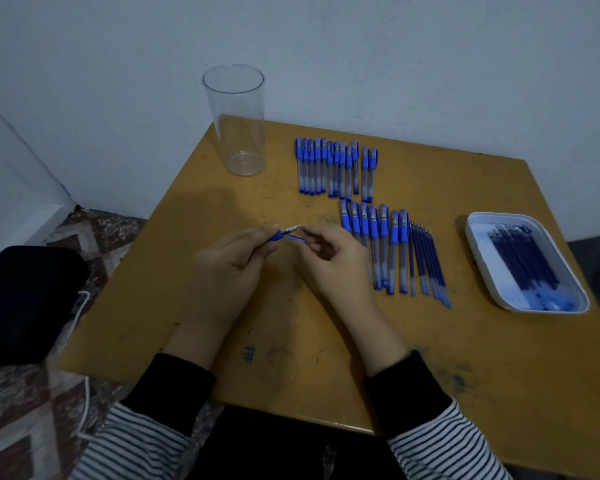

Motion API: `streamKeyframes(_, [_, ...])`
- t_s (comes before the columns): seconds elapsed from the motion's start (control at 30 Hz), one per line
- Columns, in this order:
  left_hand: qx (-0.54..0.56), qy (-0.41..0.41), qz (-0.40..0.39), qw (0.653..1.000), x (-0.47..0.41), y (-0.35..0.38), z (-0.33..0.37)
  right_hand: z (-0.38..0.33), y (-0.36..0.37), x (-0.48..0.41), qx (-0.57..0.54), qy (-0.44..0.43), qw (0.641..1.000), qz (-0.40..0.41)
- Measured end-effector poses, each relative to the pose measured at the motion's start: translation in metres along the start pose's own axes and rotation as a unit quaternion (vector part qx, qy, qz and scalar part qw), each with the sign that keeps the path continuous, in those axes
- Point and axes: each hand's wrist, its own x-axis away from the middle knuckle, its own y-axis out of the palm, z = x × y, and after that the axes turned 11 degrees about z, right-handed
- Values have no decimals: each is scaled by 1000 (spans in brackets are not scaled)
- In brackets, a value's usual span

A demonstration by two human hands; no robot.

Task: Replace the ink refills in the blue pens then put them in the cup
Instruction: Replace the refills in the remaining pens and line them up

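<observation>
My left hand (227, 261) grips a blue pen (283, 234) by its grip end, the metal tip pointing up and right. My right hand (333, 258) pinches a blue part just right of that tip; whether it is the cap or the barrel I cannot tell. A tall clear cup (236, 123) stands empty at the table's far left corner. Two rows of several capped blue pens lie ahead: a far row (333, 168) and a nearer row (378, 244). Several loose refills (426, 261) lie beside the nearer row.
A white tray (478, 258) holding several dark refills sits at the right of the brown table (326, 375). A black bag (25, 299) and a white cord lie on the patterned floor to the left. The wall is close behind the table.
</observation>
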Motion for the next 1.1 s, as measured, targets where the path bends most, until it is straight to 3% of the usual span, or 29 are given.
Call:
streamKeyframes(0.2, [-11,39,-8,999,1,0,2,-11,-9,9,-102,29,994,-1])
streamKeyframes(0.43, [-5,39,-34,999,2,-1,6,-11,-11,10,-112,28,993,-41])
streamKeyframes(0.57, [11,29,-46,998,3,-3,9,-12,-15,12,-120,-15,991,-55])
streamKeyframes(0.7, [18,16,-52,998,4,-1,6,-14,-14,16,-139,35,989,-44])
streamKeyframes(0.8, [9,21,-57,998,4,0,5,-12,-13,15,-116,25,992,-47])
streamKeyframes(0.97, [27,-5,-44,999,2,-1,8,-16,-17,14,-174,54,982,-56])
streamKeyframes(1.1, [17,-8,-55,998,3,-2,6,-15,-16,14,-131,40,989,-64])
